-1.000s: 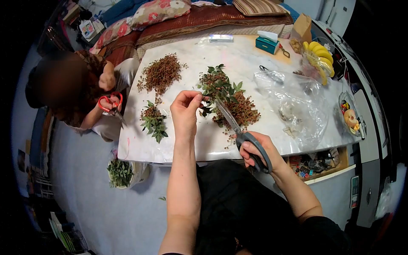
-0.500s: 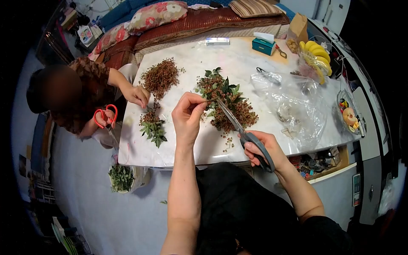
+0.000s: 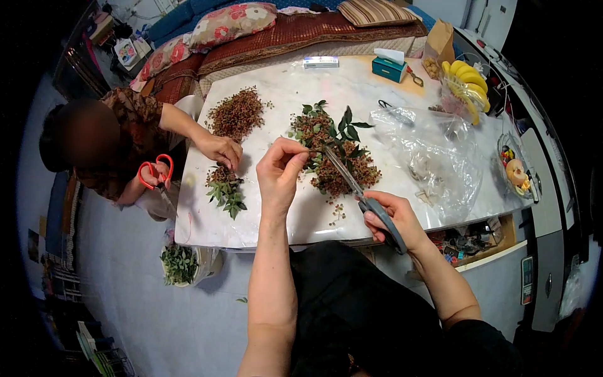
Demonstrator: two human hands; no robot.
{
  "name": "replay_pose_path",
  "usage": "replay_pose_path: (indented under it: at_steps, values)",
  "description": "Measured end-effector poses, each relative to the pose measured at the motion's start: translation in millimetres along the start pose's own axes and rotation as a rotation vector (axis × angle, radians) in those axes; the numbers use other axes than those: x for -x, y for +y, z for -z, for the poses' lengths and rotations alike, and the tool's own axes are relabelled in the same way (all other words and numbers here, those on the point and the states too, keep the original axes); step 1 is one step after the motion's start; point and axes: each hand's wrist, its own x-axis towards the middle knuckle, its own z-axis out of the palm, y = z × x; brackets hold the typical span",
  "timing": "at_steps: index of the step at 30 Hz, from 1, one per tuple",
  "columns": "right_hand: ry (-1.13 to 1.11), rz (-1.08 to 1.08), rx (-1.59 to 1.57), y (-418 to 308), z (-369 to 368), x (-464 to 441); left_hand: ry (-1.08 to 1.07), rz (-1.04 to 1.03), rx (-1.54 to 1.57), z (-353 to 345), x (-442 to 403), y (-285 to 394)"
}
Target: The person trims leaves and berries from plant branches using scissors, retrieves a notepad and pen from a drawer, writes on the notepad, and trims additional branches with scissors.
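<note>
My left hand [image 3: 281, 169] is closed in a pinch on a thin stem [image 3: 309, 151] above the table. My right hand [image 3: 396, 221] grips scissors [image 3: 344, 171] with dark grey handles. Their blades reach up and left to the stem beside my left fingertips; whether they are fully closed I cannot tell. Beneath the blades lies a heap of reddish-brown berry clusters [image 3: 355, 173] with green leaves. A leafy sprig [image 3: 349, 127] stands up at the heap's far side; whether it joins the held stem is hidden.
At left, another person's hand [image 3: 220, 149] touches a small leafy cluster [image 3: 225, 191]; their other hand holds red-handled scissors [image 3: 157, 173]. A berry pile [image 3: 237, 113] lies behind. Plastic bags [image 3: 433, 160], a tissue box [image 3: 389, 68] and bananas [image 3: 466, 78] are on the right. A leaf-filled bucket [image 3: 207, 264] stands below.
A leafy sprig at the heap has risen and spread to the right. My hands and scissors have shifted slightly right. The other person's hand has moved right, onto the small cluster.
</note>
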Motion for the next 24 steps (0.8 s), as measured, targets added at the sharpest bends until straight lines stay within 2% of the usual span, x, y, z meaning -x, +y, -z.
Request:
replay_pose_path:
  at_steps: [2, 4, 5, 8, 11, 12, 14, 15, 17, 18, 21, 24]
  values:
    - [0.0, -0.001, 0.012, 2, 2, 0, 0.025, 0.01, 0.026, 2, -1, -5]
    - [0.059, -0.003, 0.037, 3, 5, 4, 0.143, 0.155, 0.099, 7, -2, -15]
    - [0.069, -0.009, 0.037, 5, 8, 6, 0.187, 0.145, 0.03, 13, -2, -22]
    - [0.283, 0.12, 0.354, 11, 28, 6, 0.32, 0.151, 0.125, 25, -4, -37]
    - [0.5, 0.267, 0.988, 37, 65, -4, 0.419, 0.179, 0.267, 36, -5, -42]
    - [0.512, 0.263, 0.993, 38, 70, -5, 0.438, 0.192, 0.285, 39, -5, -42]
    - [0.58, 0.186, 1.252, 38, 71, -2, 0.475, 0.19, 0.333, 45, -4, -45]
    - [0.593, 0.182, 1.258, 34, 69, -1, 0.526, 0.226, 0.335, 45, -5, -41]
    - [0.595, -0.009, 1.345, 26, 62, 1, 0.56, 0.196, 0.333, 49, -2, -39]
    - [0.592, -0.027, 1.384, 30, 65, -1, 0.574, 0.186, 0.335, 50, 0, -38]
    - [0.586, 0.094, 1.458, 39, 66, 0, 0.598, 0.18, 0.275, 59, 8, -48]
    - [0.586, 0.086, 1.453, 40, 60, 1, 0.61, 0.216, 0.166, 56, 18, -49]
